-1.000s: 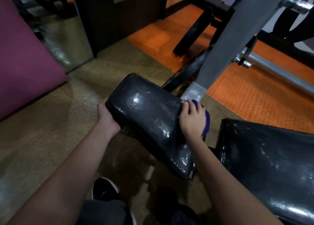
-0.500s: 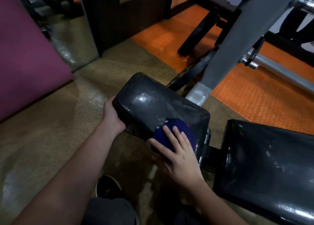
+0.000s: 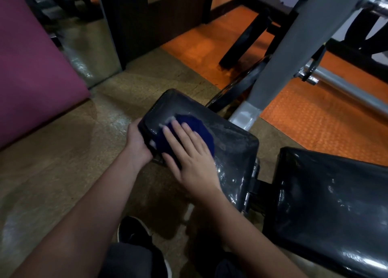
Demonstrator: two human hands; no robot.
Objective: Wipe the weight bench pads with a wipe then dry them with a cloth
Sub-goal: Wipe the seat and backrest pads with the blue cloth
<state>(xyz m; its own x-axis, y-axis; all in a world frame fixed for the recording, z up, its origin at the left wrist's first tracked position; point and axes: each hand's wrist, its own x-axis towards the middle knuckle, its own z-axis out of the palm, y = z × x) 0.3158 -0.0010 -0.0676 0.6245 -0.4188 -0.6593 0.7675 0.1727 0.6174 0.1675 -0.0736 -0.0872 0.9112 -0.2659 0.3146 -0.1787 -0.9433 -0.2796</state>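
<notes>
A small black seat pad [image 3: 233, 149] of the weight bench sits at centre, glossy with wet streaks. A dark blue cloth [image 3: 197, 130] lies on its left half. My right hand [image 3: 189, 158] presses flat on the cloth, fingers spread. My left hand [image 3: 137, 143] grips the pad's left edge. The larger black back pad [image 3: 331, 204] lies to the right, separated from the seat pad by a gap with a metal bracket [image 3: 252, 185].
A grey steel upright [image 3: 281, 53] rises behind the pad. A chrome bar [image 3: 344, 88] crosses the orange rubber floor [image 3: 310, 126]. A maroon mat [image 3: 31, 67] leans at left. My black shoe [image 3: 134, 231] stands on the brown floor below.
My right hand slid the blue cloth from the pad's right edge across to its left half. My left hand stayed gripping the left edge. The view shifted slightly.
</notes>
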